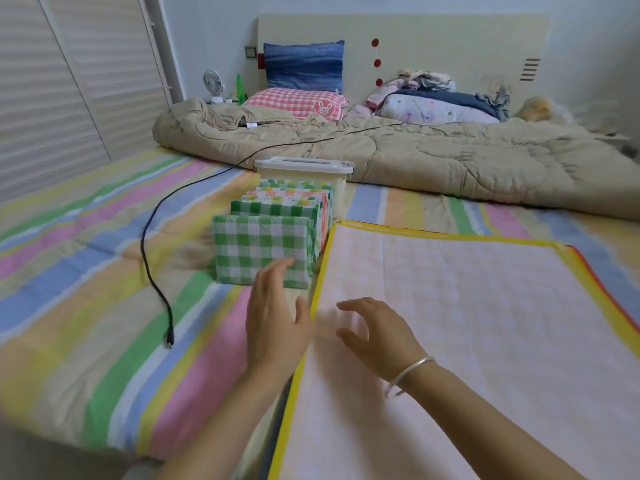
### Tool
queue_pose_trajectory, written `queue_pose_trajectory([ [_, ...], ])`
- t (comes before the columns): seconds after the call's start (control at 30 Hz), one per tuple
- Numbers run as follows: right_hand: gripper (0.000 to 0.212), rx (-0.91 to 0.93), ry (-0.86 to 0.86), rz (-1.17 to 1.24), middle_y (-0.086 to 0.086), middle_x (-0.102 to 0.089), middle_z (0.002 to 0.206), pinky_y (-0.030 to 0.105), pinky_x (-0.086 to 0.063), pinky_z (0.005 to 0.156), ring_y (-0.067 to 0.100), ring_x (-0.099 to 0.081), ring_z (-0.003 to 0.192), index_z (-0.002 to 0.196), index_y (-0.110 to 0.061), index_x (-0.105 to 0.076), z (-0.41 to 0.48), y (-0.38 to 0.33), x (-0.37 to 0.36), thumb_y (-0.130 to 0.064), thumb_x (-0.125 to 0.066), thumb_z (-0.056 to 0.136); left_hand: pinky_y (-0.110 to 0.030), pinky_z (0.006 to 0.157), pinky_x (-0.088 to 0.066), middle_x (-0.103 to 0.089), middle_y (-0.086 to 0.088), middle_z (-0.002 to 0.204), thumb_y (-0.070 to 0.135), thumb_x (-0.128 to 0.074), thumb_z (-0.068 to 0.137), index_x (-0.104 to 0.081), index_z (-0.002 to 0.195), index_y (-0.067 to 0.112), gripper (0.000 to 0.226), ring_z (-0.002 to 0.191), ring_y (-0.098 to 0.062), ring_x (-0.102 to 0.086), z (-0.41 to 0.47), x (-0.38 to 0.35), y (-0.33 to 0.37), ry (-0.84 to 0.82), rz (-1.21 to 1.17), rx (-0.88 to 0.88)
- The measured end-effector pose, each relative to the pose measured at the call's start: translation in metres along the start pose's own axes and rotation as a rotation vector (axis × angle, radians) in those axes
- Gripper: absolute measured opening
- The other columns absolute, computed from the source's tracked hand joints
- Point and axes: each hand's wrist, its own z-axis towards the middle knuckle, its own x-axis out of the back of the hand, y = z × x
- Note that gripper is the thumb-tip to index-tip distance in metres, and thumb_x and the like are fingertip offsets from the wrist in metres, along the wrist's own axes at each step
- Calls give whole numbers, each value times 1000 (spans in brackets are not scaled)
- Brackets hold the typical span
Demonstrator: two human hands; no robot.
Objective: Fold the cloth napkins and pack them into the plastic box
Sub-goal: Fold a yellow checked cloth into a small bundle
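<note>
The striped bed (pixel 86 306) bore folded napkins (pixel 263 249) in a row, a plastic box (pixel 304 165), a spread pink napkin (pixel 467 323), a black cable (pixel 141 242) and a quilt (pixel 415 157).

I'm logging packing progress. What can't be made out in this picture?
- Box: head view; its lid and the folded napkins in front hide any contents.
- Folded napkins: the front one hides most of those behind, so no sure count.
- Right hand: motion blur; whether it touches the pink napkin is unclear.
- Pink napkin: its near end is cut off by the bottom edge.
</note>
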Motion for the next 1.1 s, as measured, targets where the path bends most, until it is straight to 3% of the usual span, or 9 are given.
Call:
queue_pose_trajectory([
  [0.07, 28, 9, 52, 0, -13, -61, 118, 20, -40, 89, 10, -52, 113, 118, -31, -63, -31, 16, 17, -34, -63, 91, -34, 87, -52, -69, 17, 98, 6, -63, 88, -64, 105, 27, 27, 93, -1, -63, -23, -3, 31, -262, -61, 21],
  [0.13, 24, -33, 88, -17, -13, -62, 111, 22, -41, 82, 10, -53, 106, 112, -29, -65, -64, 36, 31, -31, -67, 88, -31, 80, -54, -70, 20, 86, 18, -62, 90, -67, 92, 31, 14, 81, 1, -63, -51, -11, 55, -519, -84, 22],
  [0.27, 31, -101, 127, -57, -18, -58, 105, 21, -41, 78, 17, -58, 104, 105, -27, -68, -137, 86, 48, -19, -75, 76, -34, 90, -48, -69, 16, 102, 42, -52, 83, -69, 103, 32, 28, 98, -4, -59, -107, -31, 88, -804, -17, -159],
  [0.37, 43, -64, 66, -25, -15, -60, 128, 22, -42, 100, 8, -50, 127, 111, -29, -67, -184, 108, 69, -46, -74, 72, -30, 101, -41, -58, 20, 121, 64, -59, 79, -63, 118, 35, 49, 115, -3, -46, -122, -31, 102, -925, 112, -270],
  [0.47, 75, 41, -125, 7, -19, -40, 148, 12, -15, 115, -4, -20, 144, 131, -31, -57, -218, 114, 83, -76, -63, 70, -23, 108, -28, -33, 17, 143, 75, -70, 68, -44, 141, 36, 87, 134, -3, -24, -125, -25, 107, -1118, 281, -383],
  [0.6, 78, 43, -191, 15, -31, -26, 151, 14, -4, 117, -11, -9, 143, 137, -44, -43, -239, 122, 92, -82, -55, 71, -30, 109, -33, -27, 15, 145, 75, -72, 67, -37, 144, 37, 94, 136, -6, -21, -122, -25, 109, -1151, 360, -462],
  [0.83, 58, -93, -95, 174, -31, -59, 124, 21, -32, 112, -14, -42, 127, 116, -42, -64, -241, 114, 102, -79, -55, 72, -22, 112, -27, -37, 21, 147, 72, -70, 71, -49, 137, 38, 77, 135, 0, -27, -107, -21, 112, -1232, 269, -378],
  [0.97, 20, -177, -140, -34, -17, -72, 102, 28, -47, 91, 5, -63, 99, 105, -33, -72, -228, 96, 115, -42, -57, 94, -21, 110, -30, -46, 25, 140, 67, -73, 74, -54, 130, 41, 65, 130, 3, -37, -95, -18, 118, -1276, 237, -297],
  [1.1, 19, -137, -265, -179, -14, -59, 73, 19, -41, 67, 6, -49, 67, 96, -32, -67, -215, 80, 135, -37, -49, 99, -26, 106, -43, -58, 22, 128, 56, -75, 80, -61, 124, 38, 49, 119, 7, -52, -76, -16, 128, -1410, 207, -185],
])
